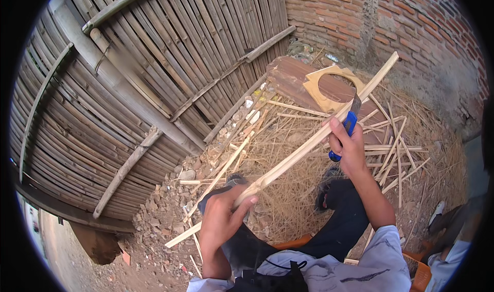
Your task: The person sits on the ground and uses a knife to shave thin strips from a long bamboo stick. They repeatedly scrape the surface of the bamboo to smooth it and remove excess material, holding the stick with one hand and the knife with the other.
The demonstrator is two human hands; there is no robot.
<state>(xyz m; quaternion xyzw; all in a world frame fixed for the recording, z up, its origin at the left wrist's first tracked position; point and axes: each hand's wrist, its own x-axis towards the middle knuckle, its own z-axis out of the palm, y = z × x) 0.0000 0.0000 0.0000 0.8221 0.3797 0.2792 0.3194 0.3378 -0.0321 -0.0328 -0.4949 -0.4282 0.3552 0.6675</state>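
Backdrop: bamboo fence [154,71] and brick wall [411,24] enclose ground littered with shavings [288,189].
Bamboo strip [309,143]: long, slanting across the lap.
Left hand [221,217]: clenched on the strip's lower part.
Right hand [350,148]: gripping a blue-handled knife [350,118] against the strip.
Risk: the blade may slip toward the fingers.

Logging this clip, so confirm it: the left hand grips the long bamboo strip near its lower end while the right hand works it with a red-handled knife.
Wrong on one point: the head view shows the knife has a blue handle, not red. The left hand does grip the bamboo strip, and the right hand holds the knife.
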